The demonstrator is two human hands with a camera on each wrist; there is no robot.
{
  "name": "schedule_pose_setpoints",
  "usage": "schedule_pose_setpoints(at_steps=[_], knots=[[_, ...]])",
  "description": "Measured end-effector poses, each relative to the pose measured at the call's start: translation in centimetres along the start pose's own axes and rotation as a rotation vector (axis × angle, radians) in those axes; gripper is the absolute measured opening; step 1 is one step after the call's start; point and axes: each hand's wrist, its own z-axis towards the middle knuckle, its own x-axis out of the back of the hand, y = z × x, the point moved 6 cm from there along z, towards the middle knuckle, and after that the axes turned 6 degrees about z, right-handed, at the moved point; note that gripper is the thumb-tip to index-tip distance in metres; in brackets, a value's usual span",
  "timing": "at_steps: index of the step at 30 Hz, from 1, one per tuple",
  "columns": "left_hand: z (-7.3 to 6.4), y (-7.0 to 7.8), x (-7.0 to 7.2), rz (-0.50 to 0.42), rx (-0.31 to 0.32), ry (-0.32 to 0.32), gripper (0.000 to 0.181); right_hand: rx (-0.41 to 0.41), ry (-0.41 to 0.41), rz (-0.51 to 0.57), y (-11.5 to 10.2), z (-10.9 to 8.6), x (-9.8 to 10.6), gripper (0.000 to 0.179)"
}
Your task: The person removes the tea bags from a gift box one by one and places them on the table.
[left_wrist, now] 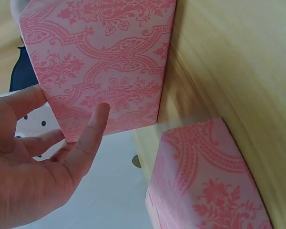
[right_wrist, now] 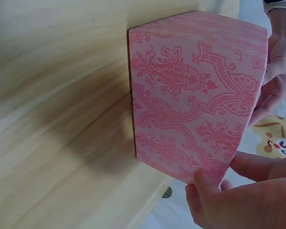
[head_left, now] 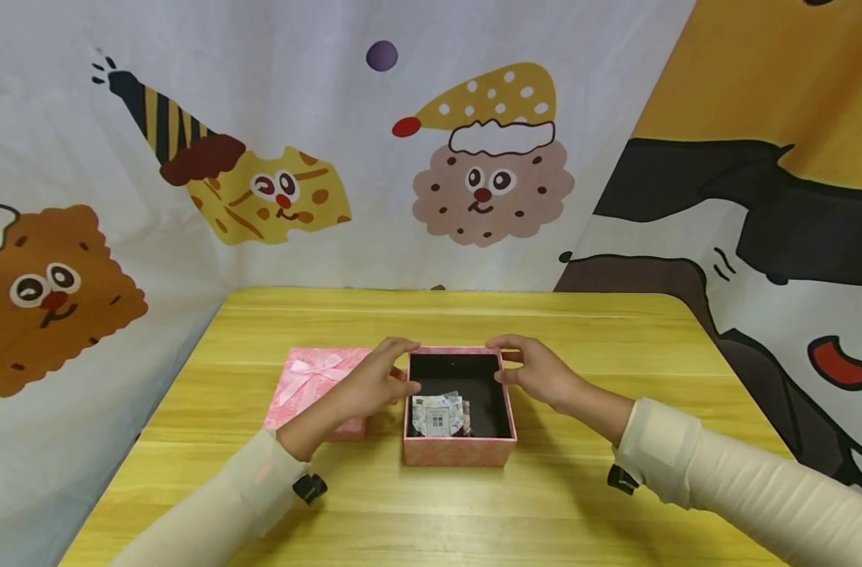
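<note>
The open pink box (head_left: 459,452) stands upright near the middle of the worktop (head_left: 601,331), well in from its far edge and from both side edges. The left hand (head_left: 377,378) grips the box at its far left corner, thumb at the rim; the right hand (head_left: 540,374) grips the far right corner in the same way. Inside, printed packets (head_left: 438,416) lie against the near left corner of the dark interior.

Handling: the box is probably stiff paperboard and light, with walls that can dent under a hard squeeze. The patterned paper looks fairly smooth; opposed side walls, close to the corners, should give the firmest hold. The packets appear thin and likely slide if the box tilts.

The bow-topped lid (head_left: 289,405) lies just beside the box, toward the left edge of the worktop, partly hidden by the left hand. Surface: flat, yellowish, wood-grained. Beyond the far edge hangs a pale cloth (head_left: 296,79) printed with cartoon figures.
</note>
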Motion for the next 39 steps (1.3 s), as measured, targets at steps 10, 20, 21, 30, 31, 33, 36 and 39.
schedule_pose_setpoints(at_steps=[10, 20, 21, 30, 31, 33, 36, 39], knots=[[-0.2, 0.4, 0.1, 0.026, -0.015, -0.009, 0.066, -0.007, 0.026, -0.084, -0.8, -0.1, 0.5, 0.048], [-0.1, 0.5, 0.1, 0.05, -0.031, -0.008, 0.067, -0.007, 0.069, -0.102, -1.5, -0.6, 0.9, 0.044], [-0.1, 0.5, 0.1, 0.051, -0.032, -0.009, 0.067, -0.005, 0.074, -0.106, -1.6, -0.6, 0.9, 0.043], [-0.2, 0.5, 0.2, 0.058, -0.04, -0.006, 0.068, 0.047, 0.049, -0.089, -2.7, -0.8, 0.7, 0.039], [-0.2, 0.5, 0.2, 0.06, -0.041, -0.006, 0.068, 0.05, 0.041, -0.081, -2.8, -0.8, 0.7, 0.04], [-0.2, 0.5, 0.2, 0.06, -0.039, -0.007, 0.068, 0.058, 0.024, -0.064, -3.0, -0.8, 0.5, 0.04], [-0.3, 0.6, 0.1, 0.062, -0.037, -0.009, 0.068, 0.058, 0.004, -0.033, -3.0, -0.7, 0.2, 0.041], [-0.3, 0.6, 0.1, 0.067, -0.037, -0.01, 0.068, 0.052, -0.009, -0.001, -2.9, -0.6, 0.0, 0.042]])
